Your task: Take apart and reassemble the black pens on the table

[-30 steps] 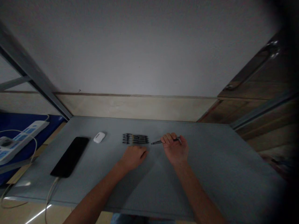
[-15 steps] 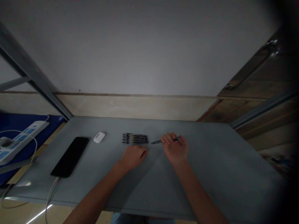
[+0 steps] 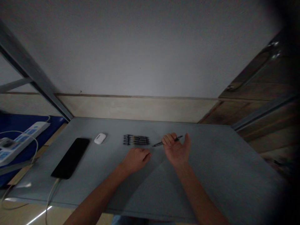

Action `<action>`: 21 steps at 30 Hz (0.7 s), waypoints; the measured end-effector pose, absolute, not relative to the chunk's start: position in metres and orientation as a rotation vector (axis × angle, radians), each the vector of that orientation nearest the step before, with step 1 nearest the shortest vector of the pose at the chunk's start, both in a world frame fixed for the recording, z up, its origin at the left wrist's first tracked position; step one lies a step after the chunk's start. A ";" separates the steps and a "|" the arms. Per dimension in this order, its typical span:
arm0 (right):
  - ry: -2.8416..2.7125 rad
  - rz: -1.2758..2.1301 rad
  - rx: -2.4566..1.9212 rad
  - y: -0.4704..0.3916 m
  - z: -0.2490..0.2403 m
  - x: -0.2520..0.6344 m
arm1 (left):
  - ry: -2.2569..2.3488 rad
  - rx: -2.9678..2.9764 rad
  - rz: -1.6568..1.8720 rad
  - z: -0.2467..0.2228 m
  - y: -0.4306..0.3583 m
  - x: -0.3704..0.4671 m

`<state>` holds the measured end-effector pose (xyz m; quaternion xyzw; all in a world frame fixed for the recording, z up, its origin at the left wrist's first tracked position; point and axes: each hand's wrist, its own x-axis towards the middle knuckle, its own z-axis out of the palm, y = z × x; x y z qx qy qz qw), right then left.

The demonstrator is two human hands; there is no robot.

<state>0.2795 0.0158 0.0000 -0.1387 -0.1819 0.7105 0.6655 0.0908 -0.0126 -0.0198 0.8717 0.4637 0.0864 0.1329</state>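
Note:
A dark pen (image 3: 157, 144) lies slantwise through my right hand (image 3: 177, 150), held under the curled fingers with its tip pointing left. My right palm faces up, and the thumb stands away from the pen. My left hand (image 3: 136, 160) rests on the table just in front of a row of several dark pens (image 3: 140, 140). Its fingers are curled in, with the thumb alongside; no object shows in it. The pens in the row lie side by side, closely spaced, pointing left and right.
On the grey table (image 3: 225, 162) a black phone (image 3: 70, 158) with a white cable (image 3: 48, 198) lies at the left, near a white earbud case (image 3: 100, 138). Beyond the left edge is a power strip (image 3: 23, 140). A wall (image 3: 140, 107) stands behind the table, metal posts (image 3: 50, 100) at the sides.
My right thumb has swung away from the pen's right end, leaving that end exposed. My left hand has shifted slightly right, towards the held pen's tip.

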 end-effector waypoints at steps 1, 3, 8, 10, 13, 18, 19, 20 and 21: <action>-0.444 1.597 -0.338 0.016 0.002 0.278 | 1.330 2.521 0.283 -0.021 -0.013 0.092; -0.537 1.583 -0.394 0.015 0.005 0.275 | 1.300 2.481 0.355 -0.023 -0.015 0.094; -0.905 1.399 -0.606 0.012 -0.005 0.261 | 1.164 2.109 0.734 -0.021 -0.018 0.099; -1.161 1.257 -0.690 0.009 -0.010 0.257 | 1.133 1.854 0.881 -0.022 -0.017 0.099; -1.675 1.033 -0.758 0.005 -0.012 0.254 | 1.108 1.461 1.043 -0.026 -0.011 0.097; -2.237 0.600 -0.806 0.000 -0.010 0.248 | 0.983 1.042 1.310 -0.022 0.003 0.085; -2.287 0.545 -0.827 -0.001 -0.011 0.246 | 0.967 1.018 1.348 -0.019 0.005 0.081; -2.318 0.509 -0.853 -0.001 -0.013 0.245 | 0.967 1.023 1.374 -0.016 0.008 0.076; -2.330 0.490 -0.884 -0.001 -0.015 0.244 | 1.000 1.053 1.404 -0.013 0.011 0.070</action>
